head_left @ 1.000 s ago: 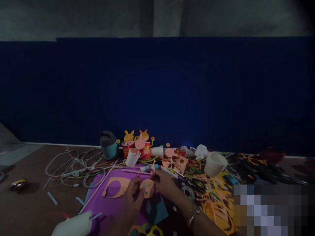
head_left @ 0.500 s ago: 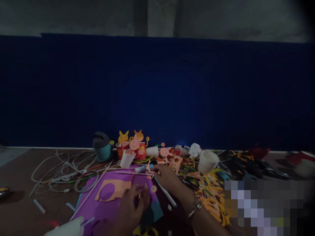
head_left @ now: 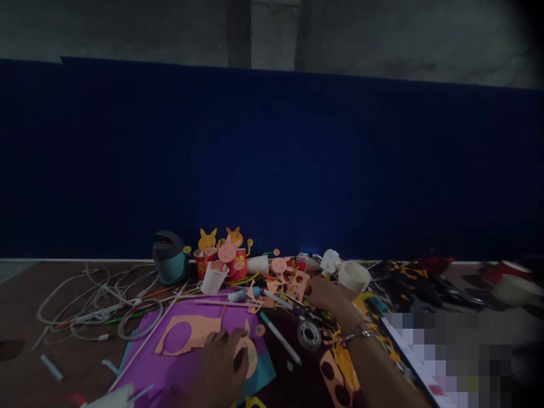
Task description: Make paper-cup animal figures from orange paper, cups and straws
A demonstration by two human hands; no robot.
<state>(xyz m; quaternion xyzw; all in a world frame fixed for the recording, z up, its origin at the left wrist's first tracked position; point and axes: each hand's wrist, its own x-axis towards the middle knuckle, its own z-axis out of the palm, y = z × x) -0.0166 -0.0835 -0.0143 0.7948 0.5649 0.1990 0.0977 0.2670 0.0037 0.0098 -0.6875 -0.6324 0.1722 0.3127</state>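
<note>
My left hand is low over the purple paper, its fingers curled around the edge of a round pink-orange paper cutout with a pointed ear and faint drawn marks. Part of that cutout is hidden under the fingers. My right hand, wearing a metal bracelet, reaches across the clutter beside an orange paper scrap with round holes; its fingertips are partly hidden. Between the hands lie a green-capped white marker and a tape roll. A larger orange sheet with one hole rests on the purple paper.
Animal-faced paper figures stand in red cups at the back. A white cup, a teal-grey device and tangled cables are to the left. Rightward are a cream cup, crumpled paper and yellow scraps.
My right hand has moved right, from the blue-capped tube to the scrap with holes. My left hand has shifted slightly, and the round cutout now shows beside its fingers.
</note>
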